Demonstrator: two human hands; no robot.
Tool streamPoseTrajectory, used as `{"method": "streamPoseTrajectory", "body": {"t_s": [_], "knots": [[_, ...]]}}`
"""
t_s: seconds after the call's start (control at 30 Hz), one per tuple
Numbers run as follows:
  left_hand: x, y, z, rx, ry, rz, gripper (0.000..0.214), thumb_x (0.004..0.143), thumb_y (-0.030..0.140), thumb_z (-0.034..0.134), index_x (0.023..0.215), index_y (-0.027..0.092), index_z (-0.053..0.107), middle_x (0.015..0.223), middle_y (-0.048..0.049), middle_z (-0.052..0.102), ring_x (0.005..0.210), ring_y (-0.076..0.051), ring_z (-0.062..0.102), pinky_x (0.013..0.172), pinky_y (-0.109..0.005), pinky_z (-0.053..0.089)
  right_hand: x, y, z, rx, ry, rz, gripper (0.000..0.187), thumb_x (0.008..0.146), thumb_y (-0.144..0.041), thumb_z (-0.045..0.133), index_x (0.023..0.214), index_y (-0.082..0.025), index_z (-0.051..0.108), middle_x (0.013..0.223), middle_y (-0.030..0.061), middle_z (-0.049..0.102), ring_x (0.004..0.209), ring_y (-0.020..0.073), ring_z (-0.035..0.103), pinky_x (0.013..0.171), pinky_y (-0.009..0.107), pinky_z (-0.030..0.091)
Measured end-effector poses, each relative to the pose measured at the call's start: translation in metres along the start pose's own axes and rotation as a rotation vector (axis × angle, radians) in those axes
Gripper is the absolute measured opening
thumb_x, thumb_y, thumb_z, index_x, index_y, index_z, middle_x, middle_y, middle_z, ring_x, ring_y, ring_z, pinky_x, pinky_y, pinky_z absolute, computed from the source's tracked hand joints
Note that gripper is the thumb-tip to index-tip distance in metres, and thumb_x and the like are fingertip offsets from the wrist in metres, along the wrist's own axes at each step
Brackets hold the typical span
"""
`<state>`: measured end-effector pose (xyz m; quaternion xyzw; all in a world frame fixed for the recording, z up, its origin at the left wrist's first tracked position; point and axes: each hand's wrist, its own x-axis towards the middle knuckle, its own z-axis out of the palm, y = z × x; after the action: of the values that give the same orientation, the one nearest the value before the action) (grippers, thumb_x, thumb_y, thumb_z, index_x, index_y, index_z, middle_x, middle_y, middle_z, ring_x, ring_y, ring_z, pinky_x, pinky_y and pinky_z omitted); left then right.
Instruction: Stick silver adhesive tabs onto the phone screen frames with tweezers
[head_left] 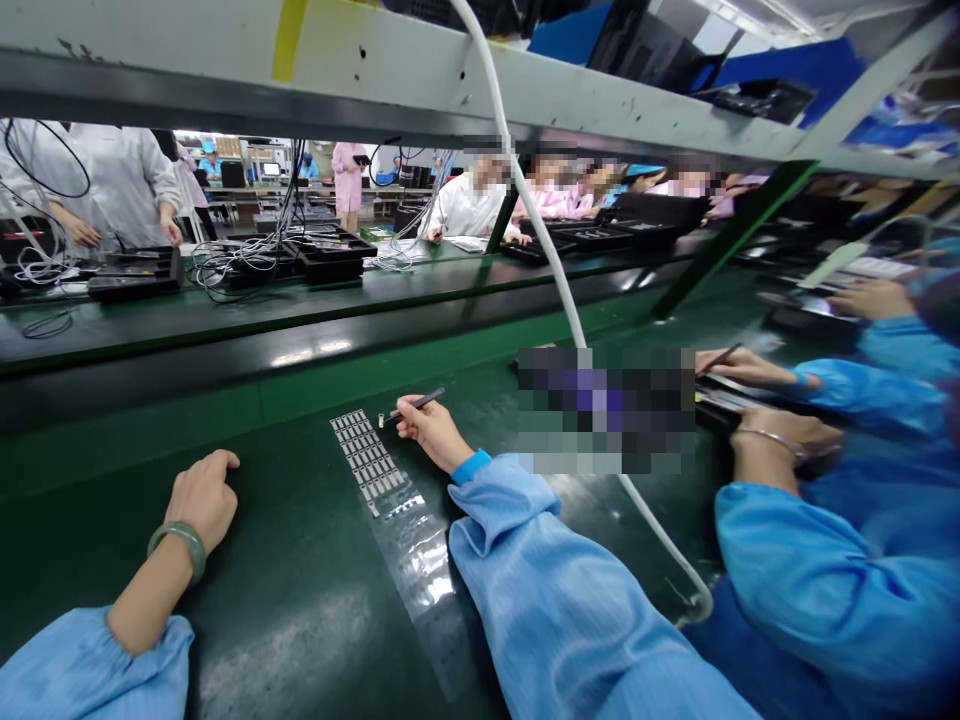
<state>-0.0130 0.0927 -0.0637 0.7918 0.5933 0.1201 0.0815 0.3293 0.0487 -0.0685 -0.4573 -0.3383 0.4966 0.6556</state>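
Both our hands are down on the dark green bench [300,620]. Our right hand [431,432] has its fingers pressed together round a slim dark tool [414,405], pinching it like a pen. The tool's tip points toward nine o'clock, just beside the top end of a strip of small silver parts [369,462]; we cannot tell whether it touches.

The strip lies flat between our hands, running from eleven o'clock down to five o'clock, where it goes on as clear film [424,565] beside our right sleeve. Our left hand [202,497] rests at eight o'clock from the strip, apart from it. Its fingers are curled in on nothing, and a pale green bangle [178,540] sits on the wrist.

At three o'clock a co-worker in blue sleeves has one hand [746,368] on a thin dark stick and the other hand [787,440] just below it. A white cable [540,235] comes down from twelve o'clock and sweeps toward four o'clock.
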Motion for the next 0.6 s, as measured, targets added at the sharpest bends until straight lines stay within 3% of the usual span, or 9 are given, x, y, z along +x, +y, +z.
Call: {"method": "streamPoseTrajectory", "body": {"t_s": [0.6], "knots": [[0.0026,-0.0050,0.0069,0.017,0.000,0.027,0.036,0.066,0.001,0.037,0.094,0.019,0.052,0.094,-0.0069,0.061,0.097,-0.024,0.055,0.086,-0.036,0.037,-0.0007,-0.0009,0.0010,-0.004,0.007,0.000,0.032,0.063,-0.031,0.077,0.084,-0.016,0.058,0.069,-0.0001,0.063,0.050,0.0069,0.056,0.046,0.018,0.049]]}}
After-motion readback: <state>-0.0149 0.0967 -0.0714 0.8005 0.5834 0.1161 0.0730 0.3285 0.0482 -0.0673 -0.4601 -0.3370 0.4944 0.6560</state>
